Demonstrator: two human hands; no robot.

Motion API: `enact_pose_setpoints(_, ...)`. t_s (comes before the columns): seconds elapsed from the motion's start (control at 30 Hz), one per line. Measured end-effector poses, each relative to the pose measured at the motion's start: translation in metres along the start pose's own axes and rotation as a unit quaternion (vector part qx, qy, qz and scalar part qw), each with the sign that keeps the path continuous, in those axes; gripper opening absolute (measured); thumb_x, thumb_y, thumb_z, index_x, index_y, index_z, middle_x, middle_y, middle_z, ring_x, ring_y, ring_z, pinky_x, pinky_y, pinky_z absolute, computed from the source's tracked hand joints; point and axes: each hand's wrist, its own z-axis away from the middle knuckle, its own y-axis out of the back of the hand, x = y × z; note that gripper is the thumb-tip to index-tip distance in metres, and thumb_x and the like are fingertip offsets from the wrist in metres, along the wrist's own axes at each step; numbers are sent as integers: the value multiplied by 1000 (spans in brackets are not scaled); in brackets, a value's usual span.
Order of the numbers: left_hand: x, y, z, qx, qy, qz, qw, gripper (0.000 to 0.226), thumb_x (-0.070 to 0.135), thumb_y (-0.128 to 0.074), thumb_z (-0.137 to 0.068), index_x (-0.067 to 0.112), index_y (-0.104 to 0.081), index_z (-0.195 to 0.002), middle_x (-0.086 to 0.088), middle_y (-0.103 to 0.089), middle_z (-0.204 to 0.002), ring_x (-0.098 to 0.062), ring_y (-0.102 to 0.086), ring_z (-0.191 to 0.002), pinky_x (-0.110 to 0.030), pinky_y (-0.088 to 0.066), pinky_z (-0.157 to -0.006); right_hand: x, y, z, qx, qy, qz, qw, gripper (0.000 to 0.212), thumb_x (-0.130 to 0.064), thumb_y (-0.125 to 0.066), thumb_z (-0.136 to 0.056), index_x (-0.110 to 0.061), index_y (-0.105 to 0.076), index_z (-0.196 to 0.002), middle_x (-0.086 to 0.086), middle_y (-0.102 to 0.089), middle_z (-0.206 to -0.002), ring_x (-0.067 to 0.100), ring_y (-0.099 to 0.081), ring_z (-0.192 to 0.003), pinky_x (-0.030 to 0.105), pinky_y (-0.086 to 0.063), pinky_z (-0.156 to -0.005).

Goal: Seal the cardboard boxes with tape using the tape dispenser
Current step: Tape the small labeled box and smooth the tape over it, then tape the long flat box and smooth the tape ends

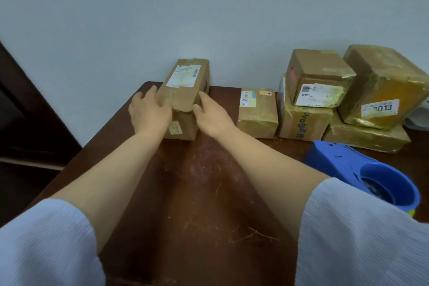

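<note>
A long brown cardboard box (184, 86) with a white shipping label lies at the far end of the dark wooden table (197, 181), against the wall. My left hand (149, 110) rests on its left side and near top edge, fingers fairly straight. On the box's right side is my right hand (210, 114), its fingers reaching along that side with the tips partly hidden. The blue tape dispenser (362, 169) lies on the table at the right, untouched, partly behind my right sleeve.
A small taped box (257, 112) sits just right of my hands. Further right, several boxes wrapped in yellowish tape (343, 90) are stacked against the wall. A dark wooden door or cabinet (25, 109) stands to the left of the table.
</note>
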Motion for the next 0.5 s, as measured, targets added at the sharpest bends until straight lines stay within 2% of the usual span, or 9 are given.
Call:
enact_pose_setpoints(0.07,-4,1,-6,-39,42,68,996,60,27,-51,-94,14,-29,-148,-8,-29,-153,-26,-31,-139,-37,-34,-109,-11,-9,-6,-12,-25,-68,997,45,-25,-34,-102,-14,-32,-145,9,-46,-143,28,-45,-128,37,-38,-103)
enact_pose_setpoints(0.17,-7,5,-2,-56,29,95,993,56,26,-53,-95,6,-36,-144,-6,-42,-146,-23,-42,-131,-30,-39,-100,-18,-12,-2,-24,-28,-39,999,48,-29,-35,-102,-11,-30,-146,9,-42,-146,25,-39,-134,34,-32,-106)
enact_pose_setpoints(0.27,-12,12,9,-60,23,76,995,63,32,-57,-92,8,-33,-146,-8,-42,-146,-24,-43,-131,-37,-39,-106,-16,-6,14,1,-23,8,1000,43,-29,-38,-101,-10,-41,-140,8,-50,-139,26,-46,-128,34,-39,-100)
enact_pose_setpoints(0.33,-14,19,25,-81,25,70,994,66,34,-59,-89,10,-34,-146,-8,-46,-144,-24,-48,-127,-40,-42,-103,-12,0,31,16,-23,32,999,43,-30,-41,-100,-12,-43,-139,6,-52,-137,24,-49,-126,36,-42,-99)
enact_pose_setpoints(0.37,-15,23,35,-93,16,69,993,61,33,-60,-88,13,-40,-143,-6,-50,-140,-22,-52,-121,-38,-46,-98,-10,3,40,18,-24,46,999,44,-31,-41,-100,-12,-43,-139,5,-52,-138,24,-49,-125,36,-42,-99)
enact_pose_setpoints(0.43,-15,31,61,-118,-28,68,990,35,29,-58,-89,24,-60,-124,2,-63,-123,-13,-60,-102,-27,-49,-79,-6,11,62,18,-21,81,996,43,-34,-43,-99,-13,-45,-136,5,-54,-135,24,-51,-121,36,-44,-95)
enact_pose_setpoints(0.5,-13,38,91,-141,-63,61,986,26,28,-57,-89,27,-67,-113,6,-70,-107,-11,-63,-90,-27,-50,-72,-3,20,87,18,-24,112,993,47,-41,-45,-97,-15,-46,-136,3,-56,-133,22,-52,-119,35,-44,-93)
